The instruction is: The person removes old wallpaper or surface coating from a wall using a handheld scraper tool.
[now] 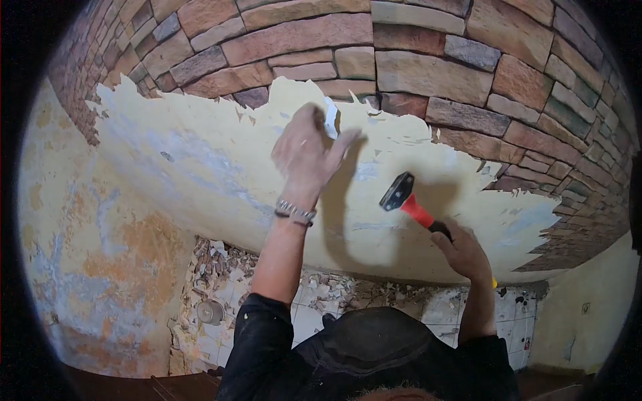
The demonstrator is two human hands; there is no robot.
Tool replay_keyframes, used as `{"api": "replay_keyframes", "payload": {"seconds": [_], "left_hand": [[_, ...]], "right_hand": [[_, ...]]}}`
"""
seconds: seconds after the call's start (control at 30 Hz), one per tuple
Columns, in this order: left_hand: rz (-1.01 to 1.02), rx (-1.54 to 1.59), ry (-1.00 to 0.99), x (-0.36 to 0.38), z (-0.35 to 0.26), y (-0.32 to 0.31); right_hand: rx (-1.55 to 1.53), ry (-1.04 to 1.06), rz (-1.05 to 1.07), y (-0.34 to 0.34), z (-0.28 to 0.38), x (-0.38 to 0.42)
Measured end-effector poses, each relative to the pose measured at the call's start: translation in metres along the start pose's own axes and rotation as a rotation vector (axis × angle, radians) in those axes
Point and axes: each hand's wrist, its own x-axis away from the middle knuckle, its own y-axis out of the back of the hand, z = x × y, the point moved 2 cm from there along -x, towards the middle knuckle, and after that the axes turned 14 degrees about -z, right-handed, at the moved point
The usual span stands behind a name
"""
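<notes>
My left hand point(304, 150), with a metal-band watch point(295, 212) at its wrist, is up against the wall at the torn lower edge of the stone-patterned wallpaper point(428, 77). Its fingers are bent and slightly blurred, and the thumb stands well apart from them. A small curled white strip of wallpaper point(331, 119) hangs between fingers and thumb; no firm grip on it shows. Lower right, my right hand point(463, 252) is closed around the black end of a red-handled scraper point(418, 210). The scraper's dark head points up and left, in front of the bared yellowish wall point(267, 180).
Torn scraps and rubble point(234, 271) litter the white tiled floor point(309, 311) along the wall's foot. A round grey object point(210, 311) lies among them. To the left is a patchy side wall point(100, 267); another wall point(585, 314) closes the right side.
</notes>
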Motion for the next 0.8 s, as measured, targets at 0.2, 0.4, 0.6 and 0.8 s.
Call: {"api": "replay_keyframes", "payload": {"seconds": [0.2, 0.4, 0.6, 0.8], "left_hand": [[-0.012, -0.004, 0.052, 0.052, 0.060, -0.012], [0.714, -0.379, 0.571, 0.307, 0.203, 0.016], [0.625, -0.366, 1.175, 0.465, 0.263, 0.166], [0.472, -0.766, 1.107, 0.554, 0.275, 0.274]], "right_hand": [[0.053, 0.107, -0.279, 0.029, 0.004, -0.018], [0.328, 0.284, -0.303, 0.050, 0.062, -0.078], [0.429, 0.475, -0.251, 0.054, 0.087, -0.091], [0.378, 0.491, -0.383, 0.050, 0.111, -0.093]]}}
